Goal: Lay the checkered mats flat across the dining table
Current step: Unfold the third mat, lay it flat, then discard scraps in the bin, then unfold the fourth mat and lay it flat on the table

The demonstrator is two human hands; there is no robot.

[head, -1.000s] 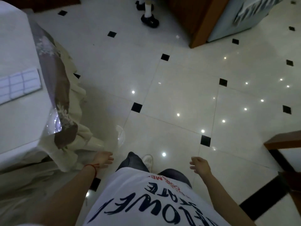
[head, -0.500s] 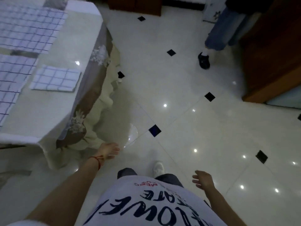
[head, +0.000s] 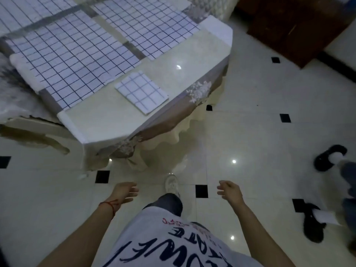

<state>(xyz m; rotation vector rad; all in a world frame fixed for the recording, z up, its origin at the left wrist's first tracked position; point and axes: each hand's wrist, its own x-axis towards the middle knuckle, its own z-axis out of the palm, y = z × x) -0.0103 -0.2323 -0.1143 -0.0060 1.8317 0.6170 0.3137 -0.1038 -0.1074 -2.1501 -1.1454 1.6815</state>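
Since the earlier frame: surface swung from 9 o'clock to 11–12 o'clock and now much fuller in view; bystander's dark shoes shifted from 1 o'clock to 3–4 o'clock; both hands still low and empty. Left hand: at 7 o'clock of centre, fingers loosely spread, grip released, nothing held, red thread at wrist. Right hand: at 5 o'clock, fingers lightly curled, grip released, nothing held. Both hands well apart from the surface, over tiled floor. Folded checkered mat: small rectangle, flat on bare cream part of the surface near its 5 o'clock edge, long axis running 11 to 5 o'clock, one corner toward the draped edge, just beside one spread mat, not touching so far as can be told. Large checkered mat: spread flat at 10 o'clock, long axis 8 to 2 o'clock, near edge slightly rumpled at 9 o'clock. Second large checkered mat: spread flat at 12 o'clock, parallel to the first, narrow grey strip of cloth between. Tablecloth: brown floral border hanging over the near edge, scalloped cream hem below. Open room: bare cream strip along the surface's near edge around the folded mat; clear floor from 1 to 5 o'clock between surface corner and shoes. Dark wooden furniture at 1 o'clock. White shoe on floor between the hands.
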